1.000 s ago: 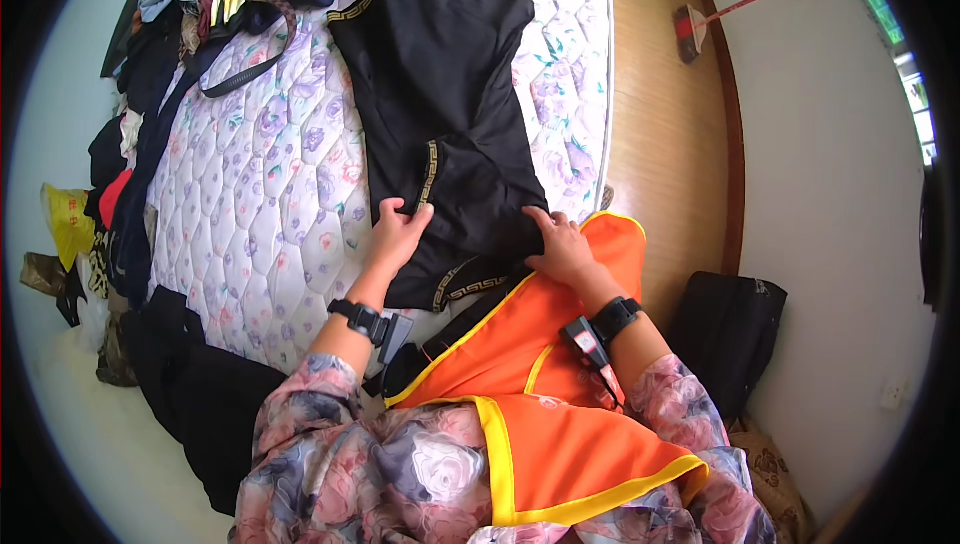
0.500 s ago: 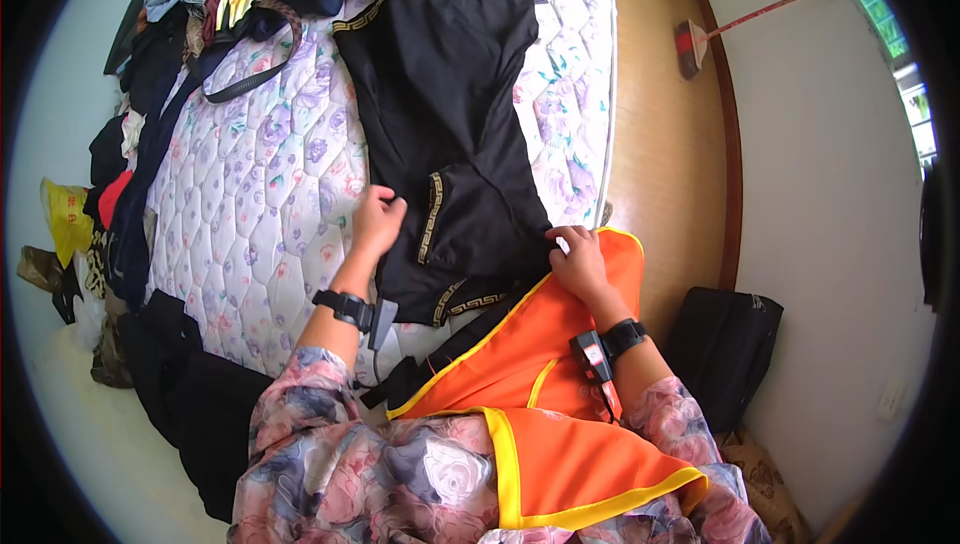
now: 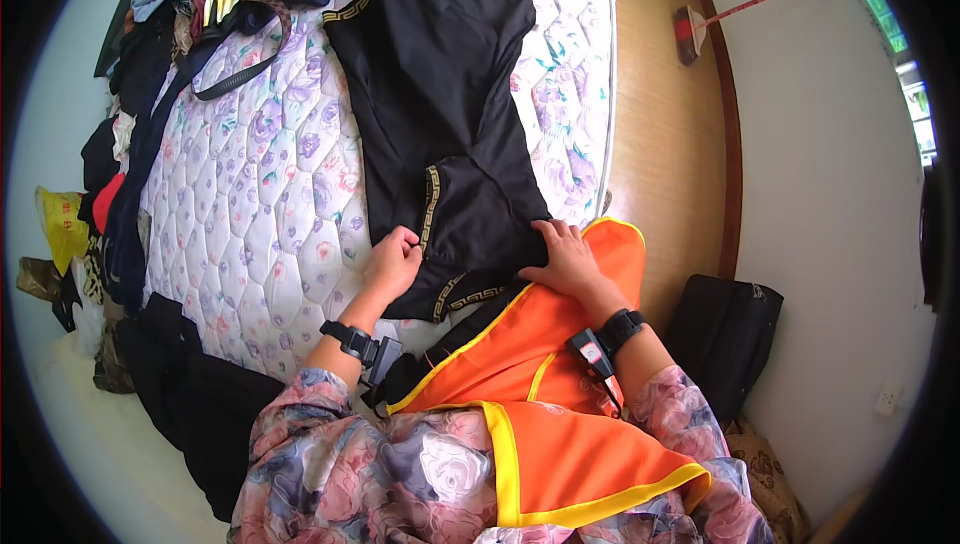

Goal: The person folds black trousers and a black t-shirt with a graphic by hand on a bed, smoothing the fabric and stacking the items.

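A black garment [image 3: 430,74] edged with gold key-pattern trim lies spread lengthwise over the bed, its near part folded over on itself. On its near left side, my left hand [image 3: 395,264] is closed, fingertips pinched together at the cloth beside a strip of the trim. My right hand [image 3: 565,259] rests on the garment's near right edge, thumb and fingers apart. Across my lap lies an orange cloth piece [image 3: 590,454] with yellow binding, reaching up under my right forearm. Dark devices are strapped to both wrists.
The quilted floral mattress [image 3: 260,194] lies beneath. Piled clothes [image 3: 160,54] and a looped belt [image 3: 245,79] line its far left. A yellow bag [image 3: 62,224] is at the left edge, black cloth [image 3: 200,384] nearer. On the right stand a black case [image 3: 725,334] and a broom [image 3: 688,36].
My left hand has come down and right onto the cloth near the trim. The right hand has shifted slightly left, its fingers spreading flatter on the garment's edge.
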### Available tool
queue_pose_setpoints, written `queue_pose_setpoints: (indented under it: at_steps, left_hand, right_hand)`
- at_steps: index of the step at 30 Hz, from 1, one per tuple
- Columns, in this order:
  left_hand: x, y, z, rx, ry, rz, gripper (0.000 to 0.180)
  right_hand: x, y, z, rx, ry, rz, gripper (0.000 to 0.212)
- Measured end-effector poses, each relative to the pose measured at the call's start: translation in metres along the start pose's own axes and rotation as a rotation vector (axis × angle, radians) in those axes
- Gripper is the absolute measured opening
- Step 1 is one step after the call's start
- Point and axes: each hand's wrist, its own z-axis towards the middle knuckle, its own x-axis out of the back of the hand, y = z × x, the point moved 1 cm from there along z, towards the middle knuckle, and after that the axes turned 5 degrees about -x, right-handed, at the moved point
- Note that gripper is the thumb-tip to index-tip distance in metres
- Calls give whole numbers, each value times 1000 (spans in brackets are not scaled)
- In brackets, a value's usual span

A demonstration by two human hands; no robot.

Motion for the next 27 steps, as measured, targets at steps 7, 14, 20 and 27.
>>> queue_pose_setpoints:
  at_steps: [7, 14, 20, 27]
  left_hand:
    - [-4, 4, -11, -77, 23, 27, 31]
    - [-9, 13, -6, 23, 48, -105, 50]
    - [-5, 11, 20, -48, 109, 73, 41]
    - [7, 114, 129, -447, 202, -32, 29]
  right_hand:
    - [-6, -1, 2, -22, -9, -12, 79]
    - [-11, 5, 4, -67, -58, 60, 66]
    - [-5, 1, -4, 27, 135, 68, 45]
    - [-18, 37, 28, -313, 364, 475, 30]
